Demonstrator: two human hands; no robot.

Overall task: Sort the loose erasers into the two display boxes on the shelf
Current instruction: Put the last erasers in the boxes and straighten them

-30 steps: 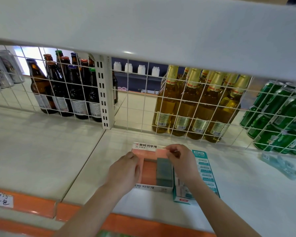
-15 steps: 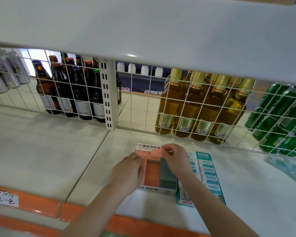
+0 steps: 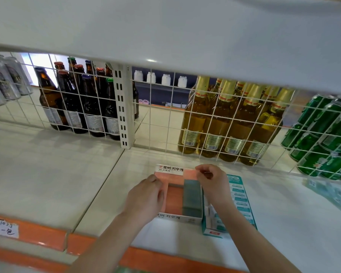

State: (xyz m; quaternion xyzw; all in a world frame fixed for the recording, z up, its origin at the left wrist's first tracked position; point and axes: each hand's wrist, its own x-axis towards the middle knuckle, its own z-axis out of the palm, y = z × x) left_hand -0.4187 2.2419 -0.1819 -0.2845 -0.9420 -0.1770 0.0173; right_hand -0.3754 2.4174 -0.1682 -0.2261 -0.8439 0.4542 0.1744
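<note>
An orange display box (image 3: pixel 174 196) with white Korean-lettered flaps stands on the white shelf, with a row of grey-green erasers (image 3: pixel 192 198) packed along its right side. A teal display box (image 3: pixel 241 201) sits against its right, filled with white-and-teal erasers. My left hand (image 3: pixel 146 196) rests on the orange box's left wall, fingers curled over its edge. At the box's back right corner my right hand (image 3: pixel 211 180) pinches the raised back flap. No loose eraser shows between my fingers.
A white wire grid (image 3: pixel 165 119) closes the shelf's back; brown bottles (image 3: pixel 77 107), yellow bottles (image 3: pixel 230 125) and green cans (image 3: pixel 323 138) stand behind it. A clear packet (image 3: pixel 331 192) lies at the right. The upper shelf hangs low overhead. An orange price rail (image 3: pixel 47 235) edges the front.
Both hands have stayed on the orange box. My right hand has shifted slightly toward the back flap, and the view has drifted a little.
</note>
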